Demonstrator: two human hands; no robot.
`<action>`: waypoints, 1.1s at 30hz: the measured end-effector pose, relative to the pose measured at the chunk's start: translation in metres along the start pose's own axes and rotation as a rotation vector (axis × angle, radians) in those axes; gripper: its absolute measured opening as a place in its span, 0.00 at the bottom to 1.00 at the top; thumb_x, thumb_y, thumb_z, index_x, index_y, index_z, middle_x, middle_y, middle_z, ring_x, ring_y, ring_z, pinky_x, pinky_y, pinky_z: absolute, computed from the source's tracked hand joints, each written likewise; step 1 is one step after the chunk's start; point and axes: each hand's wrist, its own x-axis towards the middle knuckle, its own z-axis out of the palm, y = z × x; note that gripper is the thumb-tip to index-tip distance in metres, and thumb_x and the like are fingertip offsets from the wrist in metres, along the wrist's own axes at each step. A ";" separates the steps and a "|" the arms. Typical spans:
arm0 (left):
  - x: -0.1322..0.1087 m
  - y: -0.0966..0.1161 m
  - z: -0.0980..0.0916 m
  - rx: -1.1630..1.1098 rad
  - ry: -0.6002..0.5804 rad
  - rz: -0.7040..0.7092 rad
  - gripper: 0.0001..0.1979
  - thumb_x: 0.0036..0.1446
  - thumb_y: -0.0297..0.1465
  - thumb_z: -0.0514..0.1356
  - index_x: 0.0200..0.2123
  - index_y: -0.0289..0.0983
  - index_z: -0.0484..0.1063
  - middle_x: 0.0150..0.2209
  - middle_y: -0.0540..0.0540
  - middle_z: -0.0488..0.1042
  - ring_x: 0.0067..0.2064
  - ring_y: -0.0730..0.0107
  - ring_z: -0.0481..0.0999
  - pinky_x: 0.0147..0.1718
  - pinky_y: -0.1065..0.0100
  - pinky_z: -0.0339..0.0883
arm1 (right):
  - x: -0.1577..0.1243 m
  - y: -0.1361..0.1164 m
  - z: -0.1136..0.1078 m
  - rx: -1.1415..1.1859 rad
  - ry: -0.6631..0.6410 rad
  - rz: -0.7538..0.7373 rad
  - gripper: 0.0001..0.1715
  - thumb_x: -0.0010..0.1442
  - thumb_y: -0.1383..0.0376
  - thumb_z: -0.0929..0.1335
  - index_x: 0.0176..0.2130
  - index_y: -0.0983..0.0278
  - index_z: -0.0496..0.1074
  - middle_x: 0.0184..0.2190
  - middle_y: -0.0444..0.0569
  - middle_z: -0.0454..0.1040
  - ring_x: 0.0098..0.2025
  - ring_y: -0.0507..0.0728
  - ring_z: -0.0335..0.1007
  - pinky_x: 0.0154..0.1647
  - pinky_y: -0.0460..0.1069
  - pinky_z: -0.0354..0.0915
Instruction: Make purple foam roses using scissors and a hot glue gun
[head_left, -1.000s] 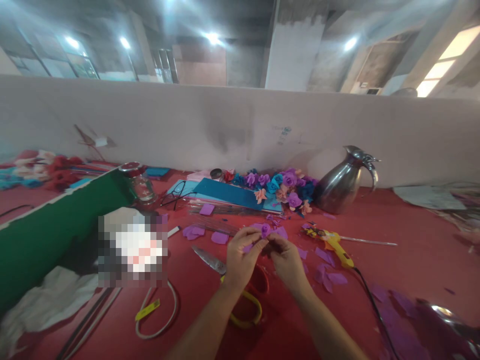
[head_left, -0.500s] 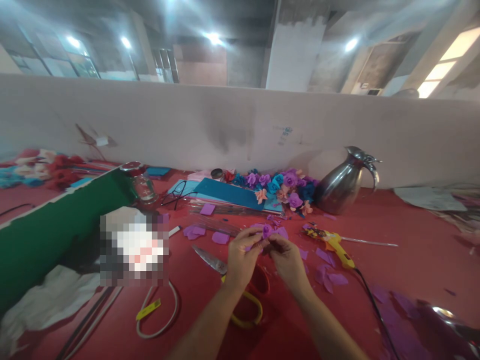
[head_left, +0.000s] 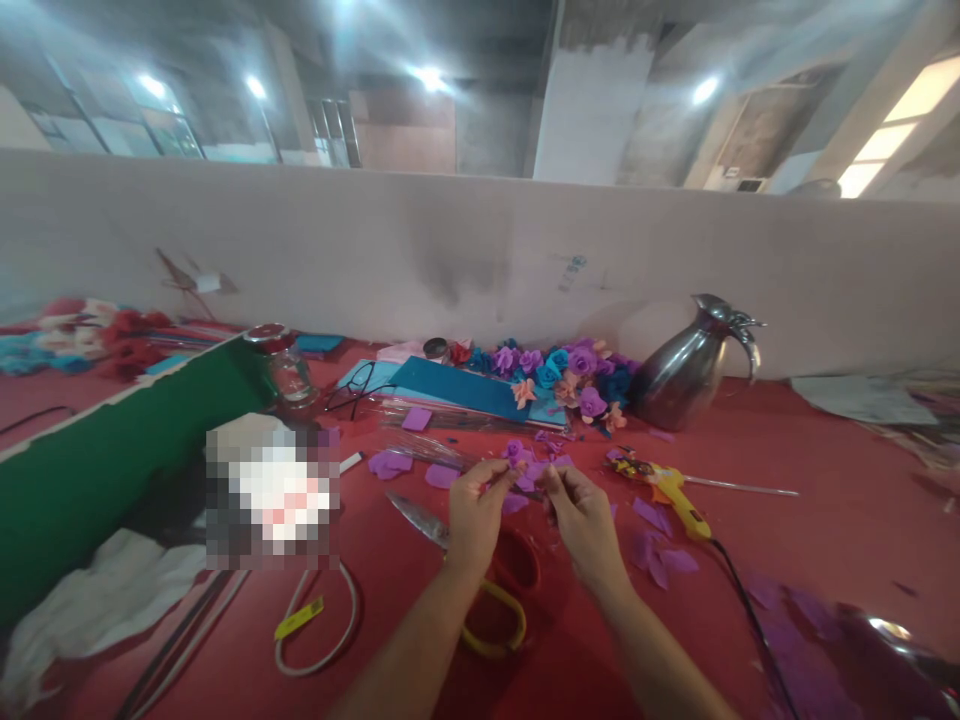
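Observation:
Over the red table point(head_left: 825, 520) my left hand point(head_left: 474, 510) pinches a small purple paper flower point(head_left: 514, 452) at its fingertips. My right hand point(head_left: 581, 515) is beside it, fingers curled in a pinch; what it holds is too small to make out. Loose purple petals point(head_left: 656, 550) lie around both hands. Large scissors point(head_left: 427, 520) with red and yellow handles lie on the table just under my wrists.
A yellow glue gun point(head_left: 675, 492) with its cord lies right of my hands. A steel jug point(head_left: 686, 365) stands behind it, next to a heap of finished paper flowers point(head_left: 562, 375). A green roll point(head_left: 112, 450) and a glass jar point(head_left: 285, 370) are at left.
My hands have drawn slightly apart. The purple flower has moved left with my left hand and sits a little higher at its fingertips.

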 end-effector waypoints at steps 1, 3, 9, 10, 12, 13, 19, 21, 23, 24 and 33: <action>0.000 0.001 0.000 -0.025 -0.002 -0.027 0.08 0.45 0.34 0.64 0.27 0.36 0.79 0.28 0.47 0.77 0.35 0.65 0.73 0.39 0.66 0.65 | 0.000 0.001 0.000 -0.013 0.008 0.002 0.24 0.57 0.48 0.63 0.22 0.63 0.63 0.14 0.38 0.58 0.17 0.49 0.53 0.18 0.45 0.50; 0.001 0.002 0.000 -0.101 -0.003 -0.092 0.08 0.44 0.34 0.65 0.27 0.36 0.79 0.27 0.48 0.77 0.33 0.66 0.73 0.38 0.67 0.64 | 0.001 0.003 0.000 -0.022 0.031 -0.022 0.23 0.58 0.49 0.62 0.21 0.62 0.63 0.15 0.39 0.59 0.18 0.50 0.54 0.19 0.45 0.52; 0.007 -0.010 0.000 -0.296 -0.053 -0.112 0.06 0.41 0.32 0.67 0.25 0.36 0.78 0.31 0.47 0.75 0.36 0.67 0.72 0.40 0.68 0.64 | 0.003 0.006 0.004 -0.045 -0.079 -0.135 0.12 0.52 0.60 0.68 0.35 0.64 0.74 0.32 0.50 0.76 0.33 0.57 0.71 0.36 0.50 0.66; 0.007 -0.011 0.000 -0.291 -0.076 -0.099 0.06 0.41 0.32 0.67 0.24 0.36 0.78 0.31 0.47 0.75 0.37 0.66 0.72 0.41 0.67 0.64 | 0.002 0.006 0.005 -0.053 -0.121 -0.136 0.11 0.52 0.61 0.68 0.35 0.64 0.74 0.33 0.51 0.77 0.34 0.58 0.72 0.38 0.51 0.67; 0.006 -0.011 0.000 -0.256 -0.121 -0.089 0.05 0.43 0.32 0.66 0.24 0.36 0.78 0.30 0.47 0.75 0.37 0.66 0.72 0.41 0.66 0.64 | 0.001 0.007 0.006 -0.059 -0.155 -0.138 0.10 0.53 0.62 0.67 0.34 0.63 0.75 0.32 0.51 0.78 0.35 0.59 0.73 0.39 0.52 0.67; 0.005 -0.010 0.000 -0.233 -0.141 -0.091 0.05 0.43 0.31 0.66 0.24 0.36 0.79 0.29 0.47 0.75 0.36 0.66 0.72 0.41 0.65 0.64 | 0.000 0.008 0.007 -0.059 -0.141 -0.137 0.09 0.52 0.63 0.67 0.33 0.63 0.76 0.31 0.51 0.78 0.34 0.59 0.73 0.39 0.53 0.68; 0.001 -0.001 0.001 -0.128 -0.195 -0.059 0.06 0.45 0.33 0.65 0.27 0.37 0.80 0.29 0.47 0.78 0.36 0.64 0.74 0.43 0.63 0.65 | 0.002 0.013 0.007 0.012 -0.082 -0.133 0.08 0.51 0.64 0.68 0.32 0.62 0.77 0.31 0.49 0.79 0.34 0.59 0.74 0.39 0.53 0.68; 0.001 0.002 0.002 -0.109 -0.192 -0.028 0.06 0.45 0.33 0.65 0.26 0.37 0.80 0.30 0.46 0.78 0.37 0.63 0.74 0.44 0.63 0.65 | 0.003 0.013 0.007 0.014 -0.099 -0.146 0.08 0.51 0.64 0.67 0.32 0.61 0.77 0.30 0.48 0.79 0.34 0.59 0.74 0.38 0.52 0.68; 0.000 0.005 0.003 -0.091 -0.185 -0.008 0.05 0.45 0.33 0.65 0.25 0.37 0.80 0.30 0.46 0.78 0.37 0.63 0.74 0.43 0.62 0.65 | 0.003 0.013 0.007 -0.007 -0.108 -0.157 0.08 0.51 0.63 0.67 0.31 0.61 0.76 0.29 0.47 0.79 0.33 0.59 0.74 0.38 0.52 0.67; 0.000 0.005 0.003 -0.088 -0.179 -0.006 0.05 0.45 0.33 0.65 0.25 0.37 0.79 0.30 0.46 0.78 0.37 0.63 0.74 0.43 0.62 0.65 | 0.004 0.013 0.007 -0.032 -0.105 -0.156 0.08 0.52 0.63 0.67 0.31 0.61 0.76 0.29 0.47 0.78 0.33 0.59 0.74 0.37 0.52 0.67; 0.012 -0.002 -0.009 -0.273 0.017 0.017 0.08 0.52 0.33 0.61 0.25 0.36 0.68 0.24 0.52 0.68 0.29 0.75 0.67 0.33 0.72 0.61 | 0.002 0.005 0.001 -0.090 -0.041 -0.052 0.11 0.54 0.59 0.65 0.27 0.63 0.71 0.21 0.44 0.72 0.23 0.53 0.66 0.26 0.47 0.61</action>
